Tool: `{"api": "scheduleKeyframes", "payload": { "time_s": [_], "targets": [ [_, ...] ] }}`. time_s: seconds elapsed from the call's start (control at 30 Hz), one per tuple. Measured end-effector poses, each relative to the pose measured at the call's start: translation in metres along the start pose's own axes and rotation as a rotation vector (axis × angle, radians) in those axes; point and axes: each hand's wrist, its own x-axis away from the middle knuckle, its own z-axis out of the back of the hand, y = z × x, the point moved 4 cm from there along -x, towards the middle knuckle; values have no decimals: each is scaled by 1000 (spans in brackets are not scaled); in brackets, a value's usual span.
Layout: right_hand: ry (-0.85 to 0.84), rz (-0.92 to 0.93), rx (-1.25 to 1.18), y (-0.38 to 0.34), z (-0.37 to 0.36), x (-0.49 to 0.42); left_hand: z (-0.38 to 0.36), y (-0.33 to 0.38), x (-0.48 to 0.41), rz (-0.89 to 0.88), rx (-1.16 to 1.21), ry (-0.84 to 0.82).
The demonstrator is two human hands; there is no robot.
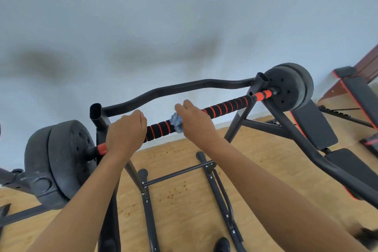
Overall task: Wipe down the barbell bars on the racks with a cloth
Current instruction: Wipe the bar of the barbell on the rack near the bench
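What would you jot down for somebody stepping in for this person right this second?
Left hand: wrapped around the barbell bar near its left orange end, steadying it.
Right hand: holds the blue cloth bunched against the middle of the bar.
The bar lies across the rack.
Done: wiping is under way at mid-bar; which stretches are already clean cannot be told.
Left: probably the striped length toward the right end, and the part under the left hand.
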Motion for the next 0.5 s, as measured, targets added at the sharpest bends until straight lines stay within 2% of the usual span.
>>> {"api": "scheduleKeyframes", "payload": {
  "time_s": [0.1,0.2,0.23,0.3,0.43,0.5],
  "targets": [
    [-33,-49,33,27,-7,25,2,1,1,3,26,46],
    [-248,-36,62,38,-38,89,1,3,2,1,40,61],
    [-269,-50,27,41,-42,106,3,3,1,3,49,75],
    [-187,-93,-74,42,-30,107,2,3,1,12,62,100],
    [127,-117,-251,16,38,33,3,5,3,24,71,93],
    [171,-113,-251,7,47,-2,3,5,4,16,50,89]
  ]
}}
